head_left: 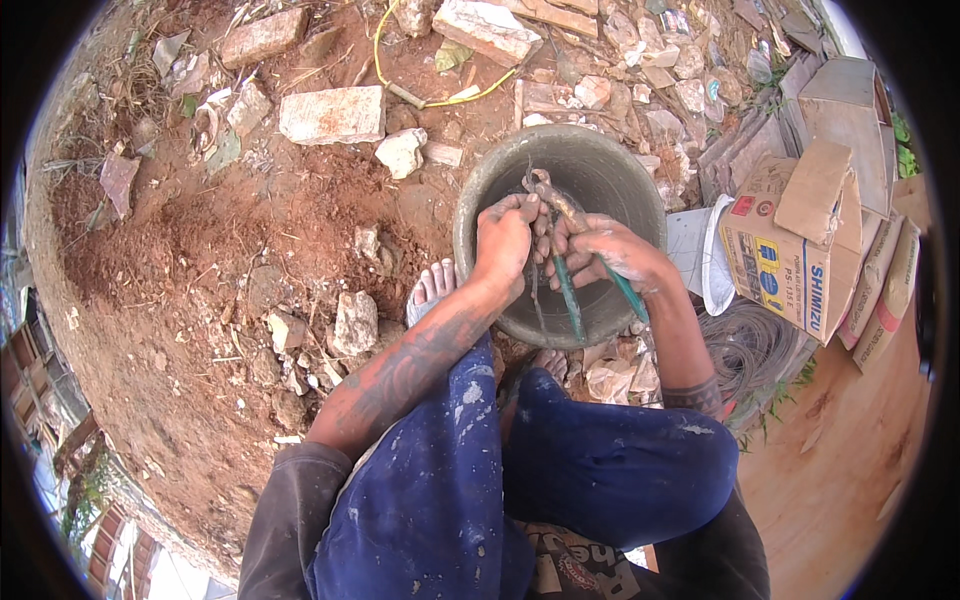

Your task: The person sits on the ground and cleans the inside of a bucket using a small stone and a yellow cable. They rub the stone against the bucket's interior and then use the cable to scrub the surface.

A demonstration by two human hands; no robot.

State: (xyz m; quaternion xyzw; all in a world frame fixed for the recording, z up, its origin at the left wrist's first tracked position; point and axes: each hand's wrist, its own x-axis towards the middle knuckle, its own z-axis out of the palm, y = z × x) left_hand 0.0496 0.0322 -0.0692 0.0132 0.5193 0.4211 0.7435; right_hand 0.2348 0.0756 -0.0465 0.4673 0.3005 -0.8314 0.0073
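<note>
Over a round grey bucket (640, 175) both my hands work close together. My right hand (608, 245) is closed around pincers with green handles (568, 295); their dull metal jaws point up and left, beside my left fingertips. The fingers of my left hand (505, 238) are pinched together on a thin dark wire (540, 308), which hangs down along the bucket's inner wall. Whether the jaws grip the wire, I cannot tell. Grey dust or mortar coats my right fingers. My bare foot (432, 288) rests against the bucket's left side.
A coil of wire (750, 350) lies right of the bucket, below an open cardboard box (790, 240) and flattened paper sacks (885, 285). Bricks (332, 114), broken stones (355, 322) and a yellow hose (450, 102) lie on the reddish soil. A wooden board (820, 450) covers the lower right.
</note>
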